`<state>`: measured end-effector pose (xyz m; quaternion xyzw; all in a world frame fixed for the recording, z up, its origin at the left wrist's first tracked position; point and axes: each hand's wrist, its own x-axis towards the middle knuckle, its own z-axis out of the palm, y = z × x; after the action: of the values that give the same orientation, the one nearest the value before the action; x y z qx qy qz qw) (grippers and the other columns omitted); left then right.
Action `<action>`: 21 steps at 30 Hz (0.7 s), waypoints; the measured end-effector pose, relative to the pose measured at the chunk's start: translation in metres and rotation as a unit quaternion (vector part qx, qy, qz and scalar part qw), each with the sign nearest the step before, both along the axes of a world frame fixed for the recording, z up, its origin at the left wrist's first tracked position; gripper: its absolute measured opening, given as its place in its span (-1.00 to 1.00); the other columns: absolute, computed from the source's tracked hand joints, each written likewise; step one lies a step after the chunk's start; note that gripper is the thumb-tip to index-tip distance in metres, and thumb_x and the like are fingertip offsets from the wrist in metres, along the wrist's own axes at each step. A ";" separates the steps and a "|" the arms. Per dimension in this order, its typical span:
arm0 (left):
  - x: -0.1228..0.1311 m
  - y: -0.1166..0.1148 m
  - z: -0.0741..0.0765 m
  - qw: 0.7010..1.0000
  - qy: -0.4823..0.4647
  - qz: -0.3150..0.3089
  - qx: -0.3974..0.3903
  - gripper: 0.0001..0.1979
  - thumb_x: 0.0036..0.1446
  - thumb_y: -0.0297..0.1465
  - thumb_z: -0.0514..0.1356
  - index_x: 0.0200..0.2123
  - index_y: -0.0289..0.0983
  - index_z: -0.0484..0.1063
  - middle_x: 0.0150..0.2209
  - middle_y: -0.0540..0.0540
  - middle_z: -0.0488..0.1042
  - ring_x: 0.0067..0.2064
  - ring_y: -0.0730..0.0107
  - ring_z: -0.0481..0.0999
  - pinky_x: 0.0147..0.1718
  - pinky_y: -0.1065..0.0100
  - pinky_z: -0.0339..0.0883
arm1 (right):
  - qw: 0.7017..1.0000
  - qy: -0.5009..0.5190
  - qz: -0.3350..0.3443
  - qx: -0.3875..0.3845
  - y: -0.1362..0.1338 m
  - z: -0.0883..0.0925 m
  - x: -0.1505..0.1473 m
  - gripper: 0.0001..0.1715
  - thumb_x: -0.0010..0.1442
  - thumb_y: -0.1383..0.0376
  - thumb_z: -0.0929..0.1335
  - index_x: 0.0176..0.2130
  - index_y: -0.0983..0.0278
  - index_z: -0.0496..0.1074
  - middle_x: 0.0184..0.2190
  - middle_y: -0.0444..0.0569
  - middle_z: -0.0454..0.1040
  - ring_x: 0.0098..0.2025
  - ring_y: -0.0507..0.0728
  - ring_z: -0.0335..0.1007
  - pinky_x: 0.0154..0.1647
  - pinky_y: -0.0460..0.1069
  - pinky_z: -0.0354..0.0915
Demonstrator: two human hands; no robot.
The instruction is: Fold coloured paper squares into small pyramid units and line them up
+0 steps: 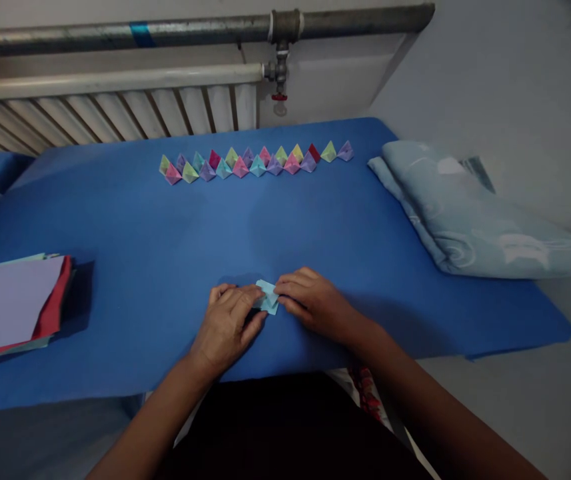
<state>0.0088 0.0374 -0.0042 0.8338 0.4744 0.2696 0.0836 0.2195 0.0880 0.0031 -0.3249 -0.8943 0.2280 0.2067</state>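
Observation:
A small piece of light blue folded paper [268,298] lies on the blue-covered table [165,227], close to its front edge. My left hand [230,323] grips its left side, with the thumb at the lower edge and the fingers over the top. On the right side, the fingertips of my right hand [315,301] pinch the paper's edge. Creases and flaps show on the part between the two hands; the rest is under my fingers.
Two rows of coloured folded paper pieces [240,167] stand toward the back. A stack of coloured paper sheets [10,303] is at the left, a folded light blue blanket [465,213] at the right. Behind the table are a radiator [130,113] and a pipe [205,31] with a red-handled valve [280,97].

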 end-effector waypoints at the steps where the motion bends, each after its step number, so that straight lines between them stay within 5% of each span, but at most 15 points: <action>1: 0.000 0.000 -0.001 1.000 0.000 0.005 0.011 -0.78 0.24 -0.40 0.13 -0.05 -0.27 0.32 -0.08 -0.17 0.52 -0.07 0.23 0.49 -0.02 0.13 0.21 | 1.000 -0.002 0.000 0.002 0.000 0.000 0.000 -0.80 0.26 0.37 0.28 -0.13 0.29 0.45 -0.15 0.03 0.50 -0.14 0.15 0.33 -0.07 0.07 0.26; 21: 0.003 0.000 -0.007 0.998 0.002 0.023 0.060 -0.85 0.24 -0.51 0.10 -0.15 -0.33 0.44 -0.10 -0.21 0.52 -0.09 0.23 0.51 -0.05 0.13 0.30 | 1.000 -0.010 -0.021 -0.002 0.000 -0.002 -0.004 -0.78 0.25 0.40 0.28 -0.15 0.24 0.48 -0.16 0.02 0.48 -0.17 0.14 0.30 -0.11 0.08 0.25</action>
<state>0.0119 0.0374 -0.0115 0.8266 0.4770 0.2975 0.0263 0.2156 0.0882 0.0012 -0.3466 -0.8886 0.2225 0.2022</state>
